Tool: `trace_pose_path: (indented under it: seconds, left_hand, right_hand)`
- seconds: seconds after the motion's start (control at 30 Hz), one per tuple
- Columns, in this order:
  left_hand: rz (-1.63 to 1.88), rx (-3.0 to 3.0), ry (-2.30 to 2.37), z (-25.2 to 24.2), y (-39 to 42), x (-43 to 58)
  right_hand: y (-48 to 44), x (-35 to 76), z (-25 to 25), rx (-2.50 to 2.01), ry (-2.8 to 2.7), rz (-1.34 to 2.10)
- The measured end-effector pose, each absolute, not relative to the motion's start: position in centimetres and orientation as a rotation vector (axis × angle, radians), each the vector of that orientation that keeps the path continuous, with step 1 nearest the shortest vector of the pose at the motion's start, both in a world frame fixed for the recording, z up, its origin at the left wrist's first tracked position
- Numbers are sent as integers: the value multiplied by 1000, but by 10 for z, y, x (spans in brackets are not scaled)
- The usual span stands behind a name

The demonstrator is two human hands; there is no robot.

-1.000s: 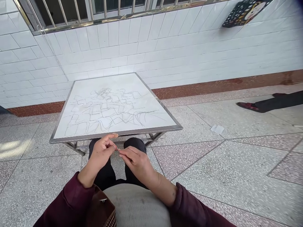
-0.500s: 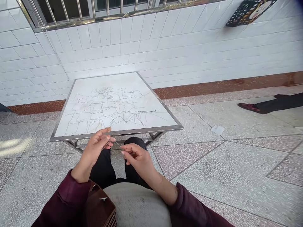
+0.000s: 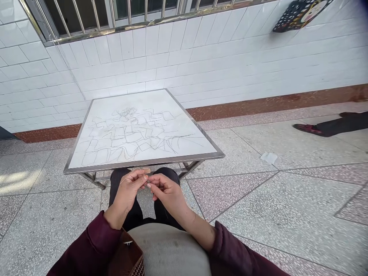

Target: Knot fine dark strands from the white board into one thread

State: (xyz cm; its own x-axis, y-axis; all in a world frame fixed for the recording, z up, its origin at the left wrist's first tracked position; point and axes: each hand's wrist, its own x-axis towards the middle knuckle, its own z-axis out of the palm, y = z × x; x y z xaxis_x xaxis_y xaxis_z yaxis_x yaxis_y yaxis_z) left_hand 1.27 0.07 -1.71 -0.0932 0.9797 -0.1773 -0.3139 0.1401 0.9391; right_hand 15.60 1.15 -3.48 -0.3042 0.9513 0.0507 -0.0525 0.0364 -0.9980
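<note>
My left hand [image 3: 129,189] and my right hand [image 3: 165,191] meet over my lap, just below the near rim of a low white table [image 3: 94,168]. Both hands pinch a very fine thread [image 3: 128,177] between thumb and fingertips; it shows only as a faint line by the left thumb. A long dark thread [image 3: 129,134] lies in many zigzag loops across the tabletop. My knees in dark trousers sit under the table's edge.
The table stands on a metal frame against a white tiled wall with a barred window above. A scrap of white paper [image 3: 268,157] lies on the speckled floor to the right. Another person's leg and dark shoe [image 3: 306,128] reach in at far right.
My hands parted a little half a second ago, then came together again; now their fingertips touch in a pinch. The view shifted slightly.
</note>
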Motion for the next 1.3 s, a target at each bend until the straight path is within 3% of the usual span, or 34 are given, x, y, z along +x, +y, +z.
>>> trace_pose_path:
  seconds: [0.37,0.67,1.0,1.3]
  left_hand:
    - [1388,810,1188,-8,0,4]
    - [1457,734,1121,-15,-2,15]
    - [1499,655,995,-14,-6,16]
    - [1516,676,1031,-12,-8,19]
  right_hand:
    - [12,157,-44,-946,-1566,1239]
    - [10,160,-37,-939,-1763,781]
    - [11,157,-38,-968,-1616,1066]
    - [10,160,-33,-918,-1779,722]
